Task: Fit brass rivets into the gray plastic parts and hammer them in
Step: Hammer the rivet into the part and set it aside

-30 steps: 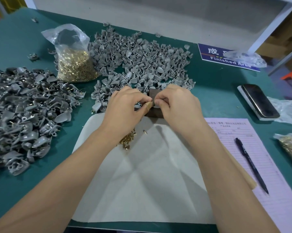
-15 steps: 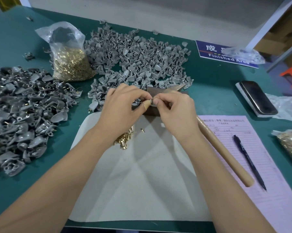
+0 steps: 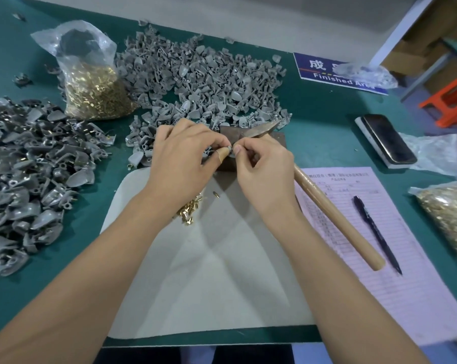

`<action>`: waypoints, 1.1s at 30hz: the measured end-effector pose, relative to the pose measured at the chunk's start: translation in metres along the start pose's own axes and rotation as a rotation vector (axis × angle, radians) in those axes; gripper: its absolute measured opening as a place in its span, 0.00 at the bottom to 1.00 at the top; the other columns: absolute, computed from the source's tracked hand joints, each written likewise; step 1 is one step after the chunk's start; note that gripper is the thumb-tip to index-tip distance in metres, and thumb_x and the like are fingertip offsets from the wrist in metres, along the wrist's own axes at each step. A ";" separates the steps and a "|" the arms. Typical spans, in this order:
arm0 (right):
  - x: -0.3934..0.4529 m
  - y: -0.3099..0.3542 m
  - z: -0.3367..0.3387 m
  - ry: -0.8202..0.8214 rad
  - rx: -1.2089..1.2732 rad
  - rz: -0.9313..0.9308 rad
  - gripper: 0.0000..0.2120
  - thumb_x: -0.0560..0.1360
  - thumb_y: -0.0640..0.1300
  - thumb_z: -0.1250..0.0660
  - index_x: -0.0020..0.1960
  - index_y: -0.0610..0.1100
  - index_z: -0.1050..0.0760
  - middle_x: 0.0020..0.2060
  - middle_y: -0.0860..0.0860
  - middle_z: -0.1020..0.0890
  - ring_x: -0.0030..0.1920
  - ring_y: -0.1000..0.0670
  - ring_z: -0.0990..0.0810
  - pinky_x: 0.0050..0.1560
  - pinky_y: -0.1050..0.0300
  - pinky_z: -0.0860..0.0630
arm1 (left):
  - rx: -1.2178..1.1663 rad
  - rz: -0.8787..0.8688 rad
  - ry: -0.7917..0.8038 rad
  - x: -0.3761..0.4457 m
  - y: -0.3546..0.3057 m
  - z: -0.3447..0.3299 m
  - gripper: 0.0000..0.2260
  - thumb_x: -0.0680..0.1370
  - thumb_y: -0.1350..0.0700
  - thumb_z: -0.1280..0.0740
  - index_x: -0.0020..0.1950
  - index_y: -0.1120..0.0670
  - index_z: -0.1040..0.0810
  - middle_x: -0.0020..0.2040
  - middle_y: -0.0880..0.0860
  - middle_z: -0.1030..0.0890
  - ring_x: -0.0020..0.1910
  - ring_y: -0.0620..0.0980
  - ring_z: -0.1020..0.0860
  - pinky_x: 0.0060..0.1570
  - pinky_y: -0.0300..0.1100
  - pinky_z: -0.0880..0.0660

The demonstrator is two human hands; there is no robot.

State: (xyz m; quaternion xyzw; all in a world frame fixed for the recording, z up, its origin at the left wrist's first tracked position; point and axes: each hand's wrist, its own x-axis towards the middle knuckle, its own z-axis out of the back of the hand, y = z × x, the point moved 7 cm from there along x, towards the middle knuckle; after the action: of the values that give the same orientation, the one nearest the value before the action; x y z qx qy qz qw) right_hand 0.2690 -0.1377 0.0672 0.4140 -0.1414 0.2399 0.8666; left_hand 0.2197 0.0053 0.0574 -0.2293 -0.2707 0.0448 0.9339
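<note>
Over the dark block (image 3: 251,143), both hands meet at one small gray part (image 3: 229,149).
Left hand (image 3: 181,164) pinches the part; right hand (image 3: 264,169) pinches at it too, loose rivets (image 3: 189,210) lying on the white mat (image 3: 209,271), hammer (image 3: 327,206) beside.

A black pen (image 3: 376,232) lies on a pink lined paper form (image 3: 411,271) at the right of the green bench (image 3: 314,122). Beyond it, a dark smartphone (image 3: 389,139) rests near a blue "Finished Area" sign (image 3: 324,70).
</note>
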 end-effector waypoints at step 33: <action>0.027 -0.042 0.061 0.199 -0.197 -0.151 0.08 0.79 0.59 0.36 0.56 0.59 0.28 0.42 0.57 0.16 0.48 0.49 0.17 0.51 0.46 0.21 | 0.034 -0.024 0.087 0.022 -0.013 -0.011 0.04 0.80 0.47 0.31 0.51 0.43 0.16 0.43 0.41 0.23 0.51 0.48 0.27 0.50 0.46 0.37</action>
State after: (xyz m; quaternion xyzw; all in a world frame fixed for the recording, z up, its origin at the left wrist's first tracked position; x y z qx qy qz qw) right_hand 0.3113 -0.2002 0.0892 0.3104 -0.0465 0.1989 0.9284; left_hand 0.2441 -0.0066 0.0658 -0.2118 -0.2318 0.0285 0.9490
